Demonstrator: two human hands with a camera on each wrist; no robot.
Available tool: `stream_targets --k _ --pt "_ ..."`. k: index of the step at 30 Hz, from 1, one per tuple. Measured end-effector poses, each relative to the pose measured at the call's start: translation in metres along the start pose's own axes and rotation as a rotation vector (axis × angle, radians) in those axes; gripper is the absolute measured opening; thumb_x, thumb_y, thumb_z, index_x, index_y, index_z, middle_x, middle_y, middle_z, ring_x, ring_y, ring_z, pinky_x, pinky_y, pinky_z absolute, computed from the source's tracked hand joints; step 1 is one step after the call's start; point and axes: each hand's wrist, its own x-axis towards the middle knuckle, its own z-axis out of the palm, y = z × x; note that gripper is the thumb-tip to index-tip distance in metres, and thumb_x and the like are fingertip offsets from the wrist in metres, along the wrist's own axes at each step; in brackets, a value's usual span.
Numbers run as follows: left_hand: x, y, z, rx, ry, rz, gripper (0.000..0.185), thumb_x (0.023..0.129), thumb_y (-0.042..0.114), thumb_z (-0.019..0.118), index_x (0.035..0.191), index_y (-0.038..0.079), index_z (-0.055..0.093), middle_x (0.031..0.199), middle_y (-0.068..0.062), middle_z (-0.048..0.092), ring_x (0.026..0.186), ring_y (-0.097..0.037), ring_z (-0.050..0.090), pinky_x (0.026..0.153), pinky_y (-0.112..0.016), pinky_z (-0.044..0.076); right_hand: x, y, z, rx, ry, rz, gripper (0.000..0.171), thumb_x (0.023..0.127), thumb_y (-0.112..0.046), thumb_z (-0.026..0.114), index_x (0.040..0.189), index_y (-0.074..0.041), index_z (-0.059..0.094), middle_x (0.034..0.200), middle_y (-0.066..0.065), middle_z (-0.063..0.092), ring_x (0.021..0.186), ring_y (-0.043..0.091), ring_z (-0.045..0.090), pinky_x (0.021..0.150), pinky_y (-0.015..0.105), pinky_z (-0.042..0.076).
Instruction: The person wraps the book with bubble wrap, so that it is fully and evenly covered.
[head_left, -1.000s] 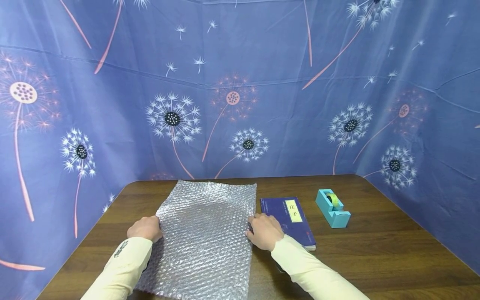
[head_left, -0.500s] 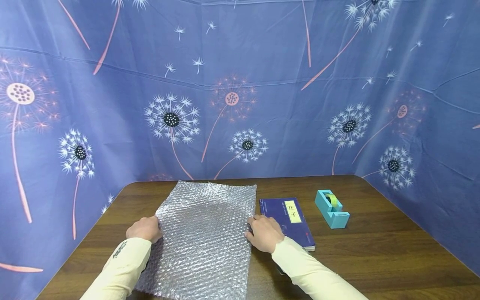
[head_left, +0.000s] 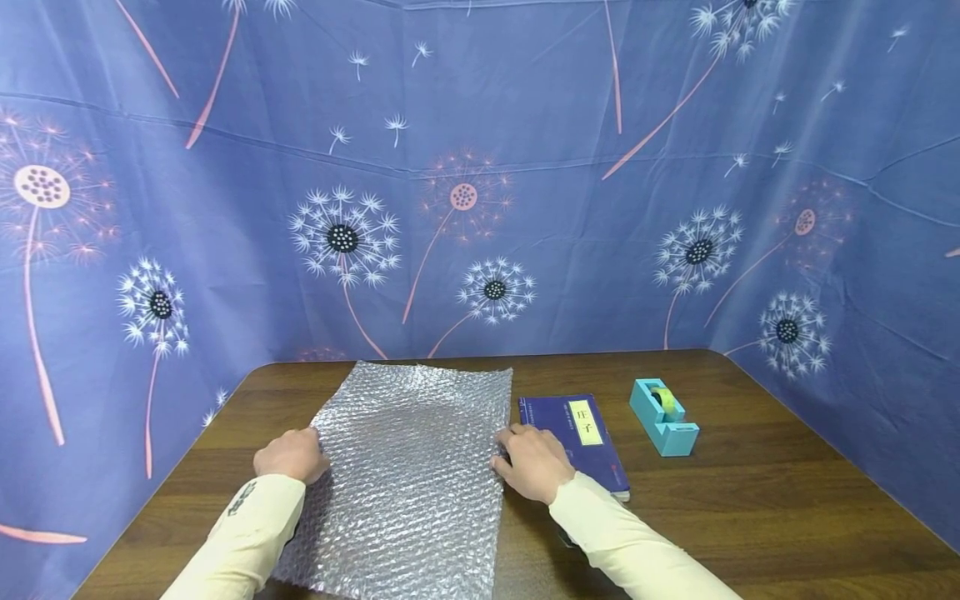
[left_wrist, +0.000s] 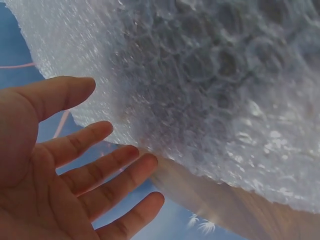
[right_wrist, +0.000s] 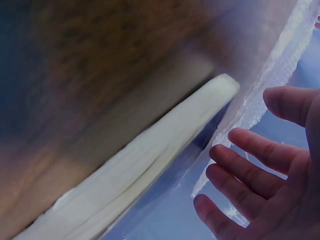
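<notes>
A sheet of bubble wrap (head_left: pixel 408 467) lies flat on the wooden table (head_left: pixel 750 500). My left hand (head_left: pixel 294 454) is at the sheet's left edge. In the left wrist view its fingers (left_wrist: pixel 107 167) are spread straight beside the bubble wrap (left_wrist: pixel 210 85) and grip nothing. At the sheet's right edge my right hand (head_left: pixel 531 461) partly lies over a dark blue book (head_left: pixel 583 433) with a yellow label. Seen from the right wrist, its fingers (right_wrist: pixel 245 170) are relaxed and empty beside the book's page edge (right_wrist: pixel 150 165) and the wrap's edge (right_wrist: pixel 270 85).
A teal tape dispenser (head_left: pixel 663 417) with a roll in it stands right of the book. Blue dandelion-print cloth (head_left: pixel 480 167) walls in the table at the back and on both sides. Bare wood (head_left: pixel 787 467) shows to the right.
My right hand has shifted slightly to the right, off the sheet's edge and towards the book. The left hand and the sheet have hardly moved.
</notes>
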Motion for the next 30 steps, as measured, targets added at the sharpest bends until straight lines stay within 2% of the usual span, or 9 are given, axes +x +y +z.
stream_targets --k 4,9,15,21,26,30 --pt "0.000 0.007 0.000 0.012 0.023 0.027 0.032 0.088 0.018 0.072 0.103 -0.009 0.066 0.102 -0.031 0.067 0.089 -0.050 0.067 0.075 -0.061 0.054 -0.001 0.004 -0.004 -0.012 0.010 -0.007 0.030 0.094 -0.022 0.073 0.115 -0.001 0.071 0.099 0.013 0.068 0.093 0.034 0.065 0.084 0.051 0.054" --pt "0.000 0.021 -0.003 0.026 0.047 0.059 0.034 0.089 0.018 0.071 0.110 -0.008 0.067 0.105 -0.031 0.068 0.091 -0.051 0.067 0.074 -0.061 0.055 -0.003 0.010 -0.009 0.011 0.019 -0.007 0.032 0.094 -0.020 0.073 0.117 0.001 0.070 0.107 0.017 0.070 0.099 0.037 0.066 0.085 0.053 0.053" --pt "-0.001 0.042 -0.003 0.053 0.119 0.117 0.036 0.088 0.019 0.075 0.115 -0.004 0.069 0.108 -0.028 0.070 0.092 -0.049 0.069 0.077 -0.061 0.055 -0.004 0.018 -0.018 0.009 0.013 0.035 0.030 0.095 -0.019 0.072 0.117 0.001 0.071 0.110 0.018 0.070 0.100 0.038 0.066 0.084 0.053 0.055" --pt "-0.005 0.063 0.001 0.050 0.155 0.152 0.036 0.088 0.021 0.077 0.116 0.000 0.071 0.104 -0.025 0.072 0.088 -0.045 0.070 0.070 -0.056 0.058 -0.004 0.028 -0.029 -0.036 0.013 0.059 0.033 0.096 -0.022 0.071 0.121 0.000 0.070 0.122 0.023 0.068 0.111 0.042 0.065 0.092 0.057 0.053" --pt "-0.011 0.081 0.001 0.065 0.148 0.174 0.041 0.089 0.024 0.078 0.122 0.001 0.069 0.106 -0.024 0.072 0.083 -0.042 0.071 0.069 -0.054 0.059 -0.004 0.037 -0.033 -0.041 0.035 0.077 0.034 0.095 -0.023 0.073 0.121 0.000 0.070 0.123 0.024 0.068 0.113 0.043 0.065 0.093 0.057 0.053" --pt "-0.012 0.096 0.004 0.072 0.180 0.207 0.036 0.088 0.023 0.078 0.117 0.002 0.071 0.099 -0.019 0.073 0.080 -0.039 0.071 0.069 -0.051 0.059 -0.004 0.043 -0.036 -0.033 0.034 0.115 0.036 0.095 -0.025 0.073 0.122 -0.002 0.071 0.124 0.023 0.068 0.115 0.044 0.064 0.095 0.058 0.052"
